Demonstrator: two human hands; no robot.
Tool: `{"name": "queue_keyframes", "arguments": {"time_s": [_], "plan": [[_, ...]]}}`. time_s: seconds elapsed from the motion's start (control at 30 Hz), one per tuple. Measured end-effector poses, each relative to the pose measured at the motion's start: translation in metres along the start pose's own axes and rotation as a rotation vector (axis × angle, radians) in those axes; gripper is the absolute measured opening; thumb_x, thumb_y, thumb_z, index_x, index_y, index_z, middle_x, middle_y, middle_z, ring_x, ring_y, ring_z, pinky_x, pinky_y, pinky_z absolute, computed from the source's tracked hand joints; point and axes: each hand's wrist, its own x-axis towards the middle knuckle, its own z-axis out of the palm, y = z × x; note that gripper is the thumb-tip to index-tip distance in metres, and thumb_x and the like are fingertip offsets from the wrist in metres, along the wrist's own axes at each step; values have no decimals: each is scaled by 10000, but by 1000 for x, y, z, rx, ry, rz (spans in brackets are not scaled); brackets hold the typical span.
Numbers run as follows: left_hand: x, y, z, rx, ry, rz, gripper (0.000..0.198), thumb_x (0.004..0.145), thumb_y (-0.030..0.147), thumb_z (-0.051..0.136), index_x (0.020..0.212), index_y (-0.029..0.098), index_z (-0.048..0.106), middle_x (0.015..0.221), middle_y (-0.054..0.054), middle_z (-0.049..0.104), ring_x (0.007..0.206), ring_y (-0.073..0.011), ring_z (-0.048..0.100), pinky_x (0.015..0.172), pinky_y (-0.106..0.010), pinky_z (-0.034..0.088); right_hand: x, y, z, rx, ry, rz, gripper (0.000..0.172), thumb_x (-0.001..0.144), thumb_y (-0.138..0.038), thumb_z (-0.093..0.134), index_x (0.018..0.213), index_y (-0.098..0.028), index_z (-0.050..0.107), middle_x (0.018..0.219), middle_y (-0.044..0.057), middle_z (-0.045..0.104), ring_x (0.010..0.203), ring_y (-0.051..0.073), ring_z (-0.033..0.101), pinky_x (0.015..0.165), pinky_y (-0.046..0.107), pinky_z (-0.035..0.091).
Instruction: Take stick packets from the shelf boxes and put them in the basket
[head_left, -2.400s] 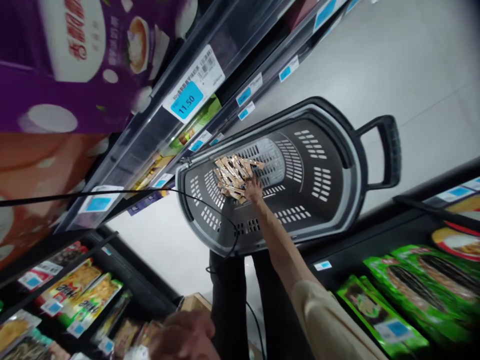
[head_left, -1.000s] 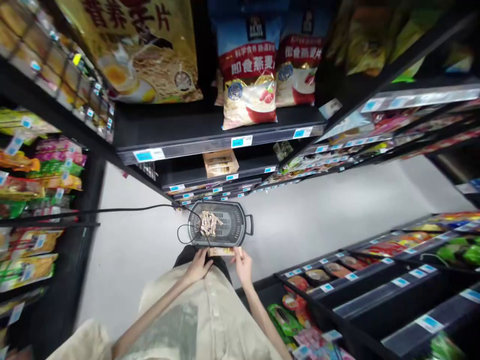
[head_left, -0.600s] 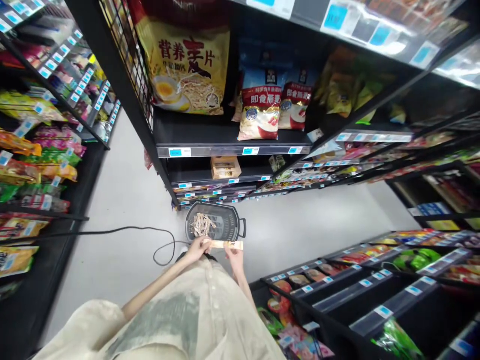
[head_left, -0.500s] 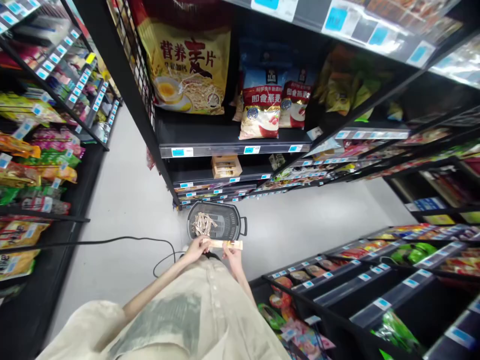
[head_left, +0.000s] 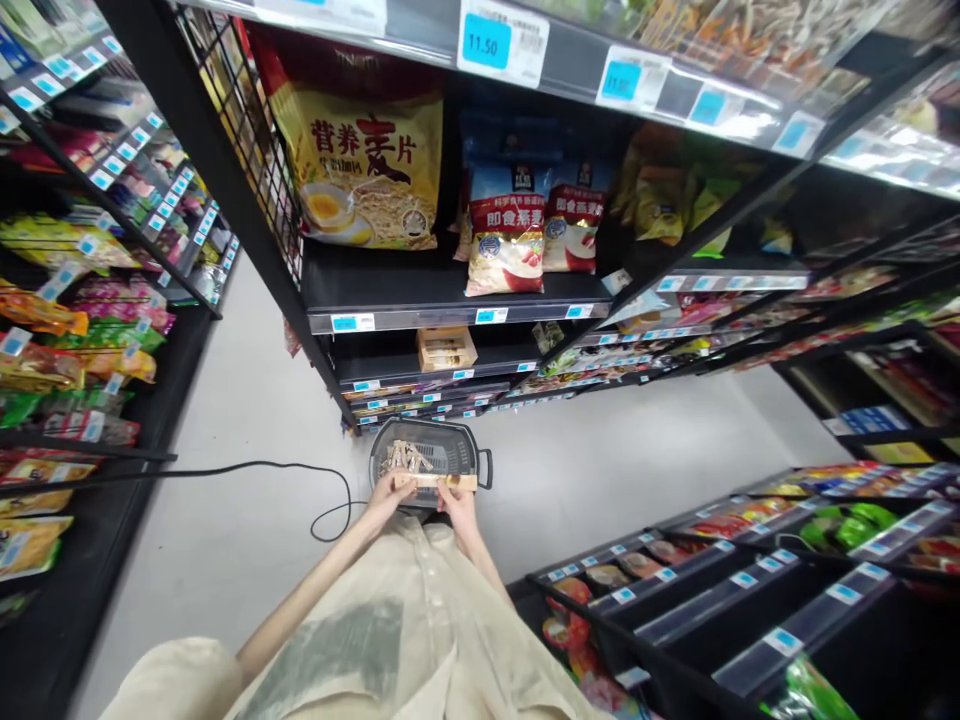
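Note:
A long, narrow, light-coloured packet point(head_left: 427, 481) is stretched level between my two hands, over the near side of a grey basket. My left hand point(head_left: 387, 496) is closed on its left end. My right hand point(head_left: 456, 500) grips it toward the right end. The basket point(head_left: 480, 445) stands low in front of me, its handle at the right. Several small stick-like packets point(head_left: 409, 457) lie in its left part. What is printed on the held packet is too small to read.
Ahead is a black shelf point(head_left: 405, 316) with a large oat bag point(head_left: 375, 170), smaller bags point(head_left: 507, 225) and a small box point(head_left: 446, 349). Snack shelves flank me at left point(head_left: 187, 400) and right point(head_left: 675, 625). A black cable point(head_left: 285, 465) crosses at the left.
The view has shifted a little, so the shelf and basket sit slightly lower. My right hand has moved slightly left, and both hands still hold the packet.

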Motion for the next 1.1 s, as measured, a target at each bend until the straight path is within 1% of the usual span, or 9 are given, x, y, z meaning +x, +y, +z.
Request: {"name": "queue_keyframes", "arguments": {"time_s": [0.1,0.17,0.37,0.5,0.63,0.77,0.93,1.03,1.1], "plan": [[22,3,27,28,2,18,668,550,652,920,932,177,644,770,-6,700,693,-178,682,682,-296,558,20,-20,-31,112,57,-48,670,616,-804,816,539,-189,560,456,-71,447,435,69,370,444,228,317],[34,4,49,35,-6,46,620,603,628,901,950,179,651,773,-1,697,673,-167,681,651,-275,539,34,-36,-55,175,103,-85,649,604,-770,849,559,-189,564,483,-78,448,450,64,353,449,228,311],[57,6,127,6,48,133,568,637,557,901,996,184,666,808,-2,713,665,-161,690,630,-265,537,70,-73,-126,184,142,-102,597,570,-714,906,658,-160,701,549,-35,564,502,88,456,498,244,397],[66,9,158,-9,84,170,522,678,546,887,993,180,687,833,-18,734,698,-167,707,641,-258,547,83,-79,-154,160,96,-48,602,577,-720,905,677,-150,739,606,3,636,537,102,509,528,255,443],[76,17,164,-105,172,172,532,686,590,874,961,174,688,871,-33,740,728,-159,703,707,-275,580,91,-80,-160,159,72,-1,599,507,-671,950,711,-135,777,642,17,675,557,102,527,550,250,451],[104,39,154,-154,266,202,584,644,618,886,959,173,676,811,-16,716,711,-150,686,711,-272,576,95,-81,-157,199,41,-39,586,528,-612,949,884,-163,824,733,14,721,591,105,561,580,248,468],[161,93,135,-77,280,280,536,676,582,878,938,162,673,853,-30,719,748,-153,684,738,-285,584,99,-75,-158,225,86,-43,528,576,-583,919,924,-198,820,792,27,748,625,126,616,610,262,507],[186,128,128,-64,225,312,461,721,529,869,936,168,679,918,-58,741,841,-184,715,796,-308,605,99,-68,-157,221,119,-29,512,578,-572,917,915,-202,813,819,49,765,637,151,647,608,279,529],[195,146,126,-55,162,314,437,743,500,864,966,166,692,923,-75,753,826,-194,723,764,-308,611,99,-64,-153,213,127,-33,517,584,-568,914,933,-203,808,840,59,776,647,161,663,613,284,542]]}}
